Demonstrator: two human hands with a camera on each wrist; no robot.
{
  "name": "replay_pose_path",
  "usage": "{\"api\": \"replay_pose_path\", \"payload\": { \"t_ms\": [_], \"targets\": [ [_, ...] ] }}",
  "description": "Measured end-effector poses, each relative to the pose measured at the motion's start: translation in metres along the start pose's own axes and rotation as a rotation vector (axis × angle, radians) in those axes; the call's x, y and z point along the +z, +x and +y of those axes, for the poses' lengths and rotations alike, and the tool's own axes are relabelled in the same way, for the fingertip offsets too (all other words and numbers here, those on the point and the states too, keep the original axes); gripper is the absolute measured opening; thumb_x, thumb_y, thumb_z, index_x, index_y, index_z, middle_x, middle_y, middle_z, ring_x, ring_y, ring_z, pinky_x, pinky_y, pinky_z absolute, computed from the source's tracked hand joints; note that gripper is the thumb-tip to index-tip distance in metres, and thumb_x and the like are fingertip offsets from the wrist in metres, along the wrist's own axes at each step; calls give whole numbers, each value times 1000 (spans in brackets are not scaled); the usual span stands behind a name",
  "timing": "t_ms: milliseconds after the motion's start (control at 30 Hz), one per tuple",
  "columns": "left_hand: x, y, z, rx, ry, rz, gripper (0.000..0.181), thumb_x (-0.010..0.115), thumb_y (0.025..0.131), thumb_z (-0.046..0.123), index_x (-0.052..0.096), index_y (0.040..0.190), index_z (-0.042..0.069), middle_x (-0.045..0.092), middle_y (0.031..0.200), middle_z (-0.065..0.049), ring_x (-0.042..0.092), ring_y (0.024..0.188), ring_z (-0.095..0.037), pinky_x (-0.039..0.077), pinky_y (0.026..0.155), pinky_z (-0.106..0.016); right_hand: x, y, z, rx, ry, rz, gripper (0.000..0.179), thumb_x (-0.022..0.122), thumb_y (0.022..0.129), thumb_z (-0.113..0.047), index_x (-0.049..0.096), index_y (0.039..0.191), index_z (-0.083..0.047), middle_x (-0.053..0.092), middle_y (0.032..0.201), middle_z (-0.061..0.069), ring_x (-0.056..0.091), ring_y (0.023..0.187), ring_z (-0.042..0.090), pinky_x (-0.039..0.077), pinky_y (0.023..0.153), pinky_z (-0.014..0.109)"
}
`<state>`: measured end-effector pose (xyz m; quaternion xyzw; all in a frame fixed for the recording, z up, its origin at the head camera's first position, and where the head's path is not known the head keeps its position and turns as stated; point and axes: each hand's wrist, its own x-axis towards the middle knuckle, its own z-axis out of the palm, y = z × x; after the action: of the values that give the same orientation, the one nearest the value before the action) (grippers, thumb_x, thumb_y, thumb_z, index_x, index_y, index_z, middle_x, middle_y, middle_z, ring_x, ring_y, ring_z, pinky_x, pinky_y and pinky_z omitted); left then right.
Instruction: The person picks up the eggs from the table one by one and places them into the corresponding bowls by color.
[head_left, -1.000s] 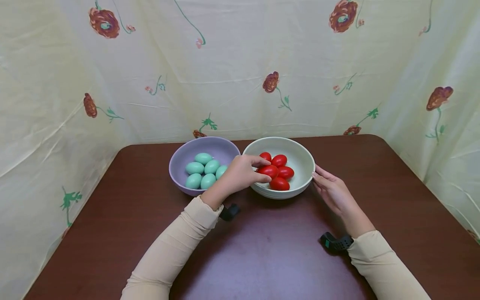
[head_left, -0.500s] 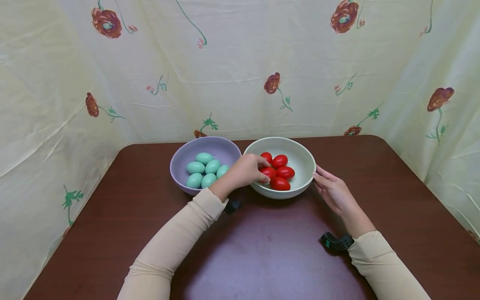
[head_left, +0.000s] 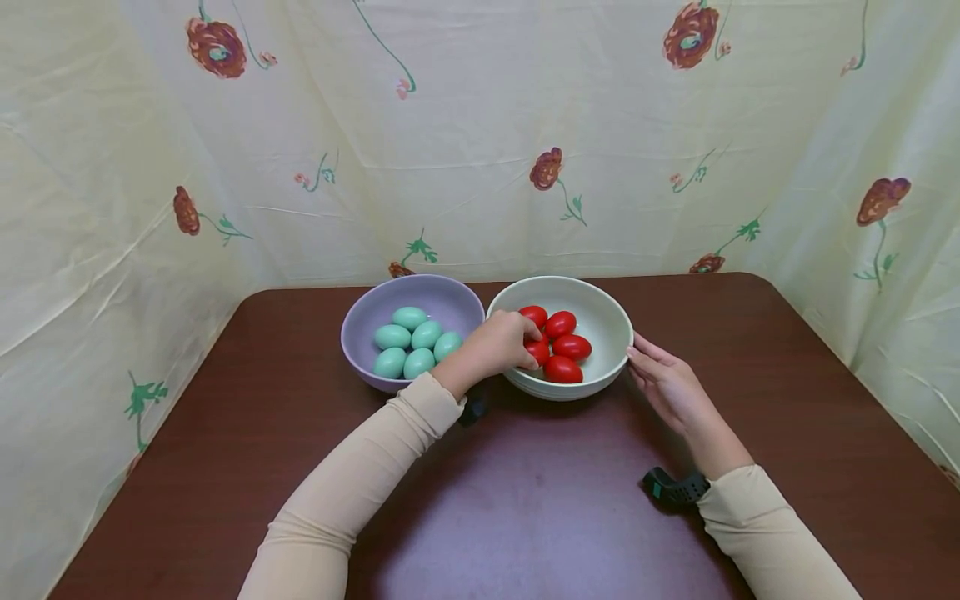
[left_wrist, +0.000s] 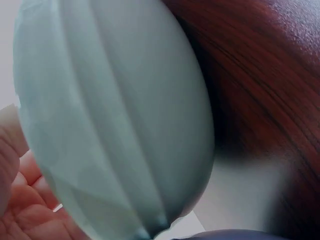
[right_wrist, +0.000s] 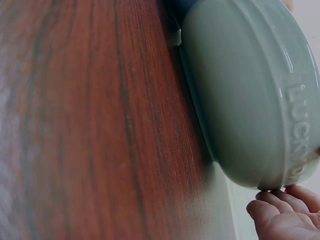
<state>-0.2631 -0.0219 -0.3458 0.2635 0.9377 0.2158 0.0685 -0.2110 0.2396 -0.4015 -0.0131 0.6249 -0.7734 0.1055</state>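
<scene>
In the head view a pale green bowl (head_left: 609, 323) stands on the table with several glossy red eggs (head_left: 572, 347) inside. My left hand (head_left: 493, 345) reaches over its left rim, and the thumb and fingers pinch the leftmost red egg (head_left: 537, 353), which they partly cover. My right hand (head_left: 672, 390) rests its fairly straight fingers against the bowl's right side. The right wrist view shows these fingertips (right_wrist: 267, 197) at the bowl's outer wall, below raised lettering. In the left wrist view the bowl's ribbed outside (left_wrist: 125, 110) covers part of the left hand (left_wrist: 35, 210).
A purple bowl (head_left: 362, 321) holding several mint-green eggs (head_left: 392, 337) stands close to the left of the pale green one, under the left forearm. Both bowls are near the far edge of the dark brown table (head_left: 750, 350). A flowered cloth (head_left: 465, 167) hangs behind.
My left hand has come slightly right and lower, its thumb and fingers closing further over the leftmost red egg. The right hand stays at the bowl's side.
</scene>
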Motion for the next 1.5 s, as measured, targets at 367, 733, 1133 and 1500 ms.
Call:
{"api": "replay_pose_path", "payload": {
  "t_ms": [367,733,1133,1500],
  "targets": [
    [5,5,4,-62,38,-31,30,80,81,16,75,110,9,73,98,-6,60,88,-20,52,73,-26,0,0,-1,-1,2,0,65,46,105,-15,10,155,5,4,166,13,12,152,19,9,124,36],
    [8,11,3,-60,65,-52,8,82,77,13,74,79,11,62,68,1,52,68,-16,40,56,-20,0,2,-1,-8,10,-9,64,46,105,-14,11,155,5,4,166,13,11,152,20,8,125,37],
    [-8,4,-3,-104,-21,30,22,79,84,18,75,100,5,72,90,-6,61,84,-19,53,74,-25,-1,9,-1,13,-24,-19,67,49,105,-18,11,155,4,4,166,13,11,152,22,8,124,39],
    [-63,-63,-68,-187,-317,323,26,74,90,22,75,112,10,76,110,-6,70,107,-22,56,95,-37,-25,6,-10,49,-223,-52,71,52,104,-27,14,155,2,8,164,16,42,134,-9,16,122,38]
  ]
}}
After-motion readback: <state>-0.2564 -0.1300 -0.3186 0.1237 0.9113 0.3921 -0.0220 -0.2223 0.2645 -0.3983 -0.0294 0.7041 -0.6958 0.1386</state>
